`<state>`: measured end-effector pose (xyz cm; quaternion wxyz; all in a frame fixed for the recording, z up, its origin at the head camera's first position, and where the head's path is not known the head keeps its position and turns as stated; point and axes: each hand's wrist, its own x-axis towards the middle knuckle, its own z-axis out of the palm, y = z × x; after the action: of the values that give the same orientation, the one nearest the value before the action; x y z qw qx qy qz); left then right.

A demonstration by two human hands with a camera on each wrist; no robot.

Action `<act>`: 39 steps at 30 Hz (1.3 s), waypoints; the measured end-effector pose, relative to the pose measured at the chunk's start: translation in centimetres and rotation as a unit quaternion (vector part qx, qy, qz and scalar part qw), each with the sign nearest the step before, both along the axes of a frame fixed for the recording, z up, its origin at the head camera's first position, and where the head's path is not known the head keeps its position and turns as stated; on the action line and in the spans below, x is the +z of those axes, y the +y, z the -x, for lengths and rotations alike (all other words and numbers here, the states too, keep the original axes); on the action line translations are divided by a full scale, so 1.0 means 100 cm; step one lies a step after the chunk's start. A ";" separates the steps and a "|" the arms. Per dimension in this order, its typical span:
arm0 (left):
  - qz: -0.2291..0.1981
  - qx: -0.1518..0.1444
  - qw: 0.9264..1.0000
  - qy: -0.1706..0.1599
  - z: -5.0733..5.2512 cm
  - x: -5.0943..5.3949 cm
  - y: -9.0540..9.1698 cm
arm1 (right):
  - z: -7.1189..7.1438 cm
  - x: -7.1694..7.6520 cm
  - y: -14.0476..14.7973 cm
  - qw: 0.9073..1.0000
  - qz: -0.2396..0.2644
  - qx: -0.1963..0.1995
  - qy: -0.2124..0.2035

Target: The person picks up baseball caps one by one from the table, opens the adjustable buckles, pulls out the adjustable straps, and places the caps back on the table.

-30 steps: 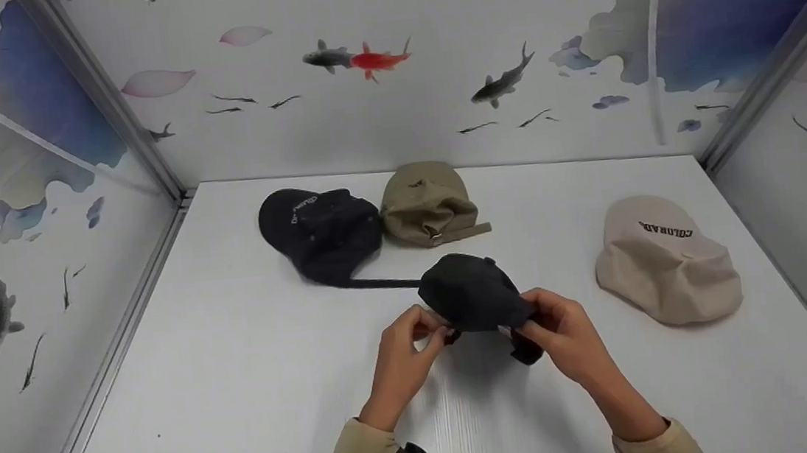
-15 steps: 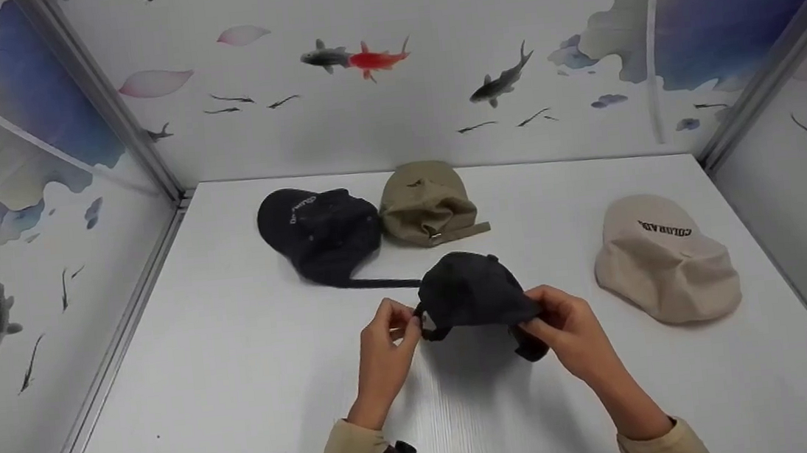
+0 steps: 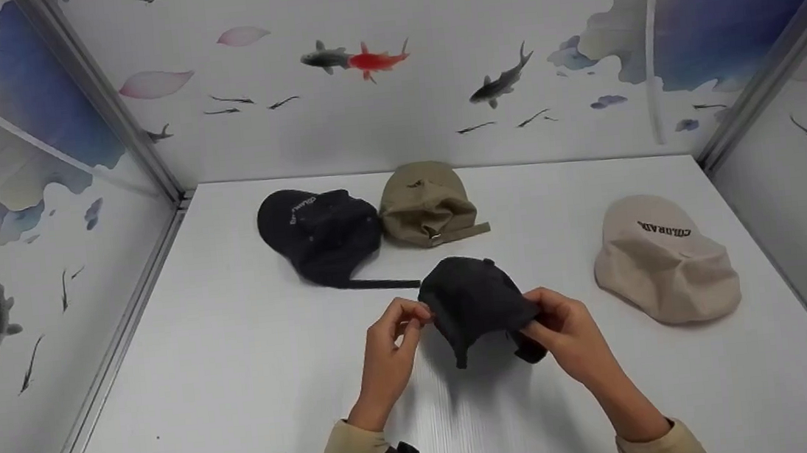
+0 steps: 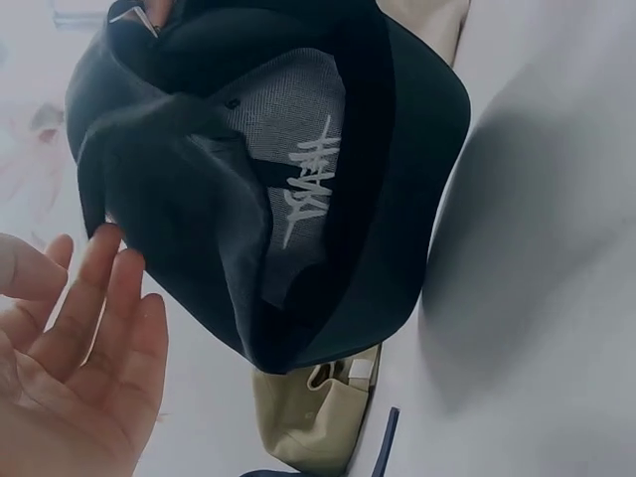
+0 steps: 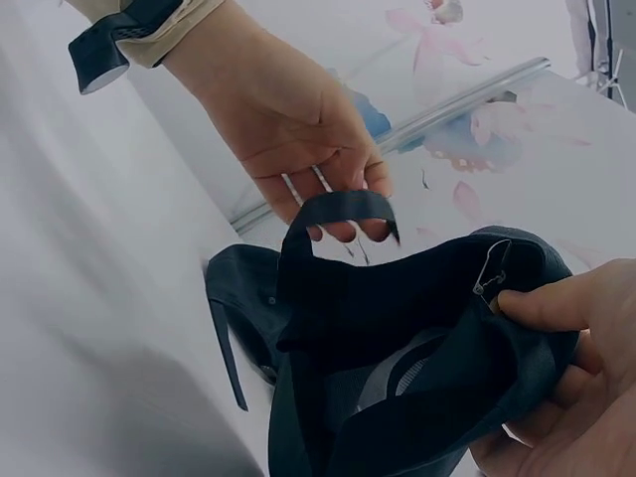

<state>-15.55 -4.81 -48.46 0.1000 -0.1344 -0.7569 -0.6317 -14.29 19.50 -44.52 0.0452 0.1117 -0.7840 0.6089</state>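
Observation:
A black baseball cap (image 3: 473, 297) is held up above the white table, and the left wrist view looks into its inside, where white lettering (image 4: 310, 189) shows. My right hand (image 3: 569, 329) pinches the cap's back edge, thumb beside a metal buckle (image 5: 489, 276). On the other side, my left hand (image 3: 386, 354) is at the cap's edge. Its fingers (image 4: 119, 308) are extended and loose, fingertips at the fabric. A loose strap (image 5: 343, 206) of the cap arches in front of those fingertips in the right wrist view.
Behind the held cap lie a navy cap (image 3: 330, 237) with its strap stretched out and an olive cap (image 3: 428, 209). A beige cap (image 3: 662, 261) lies at the right. White panels (image 3: 394, 124) with painted fish enclose the white table (image 3: 227, 391) at back and sides.
My left hand first moved left with its edge of the cap, then its pinch loosened. The strap end now hangs down below the cap. The right hand keeps its grip, nearly still.

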 end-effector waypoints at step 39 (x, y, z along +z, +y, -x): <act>0.079 -0.062 0.992 0.076 0.027 0.041 0.015 | -0.001 -0.004 -0.004 0.999 -0.020 0.040 0.010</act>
<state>-18.23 -3.33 -44.36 0.1067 -0.2365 -0.7847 -0.5629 -14.21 19.12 -44.93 0.0266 0.1503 -0.7907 0.5929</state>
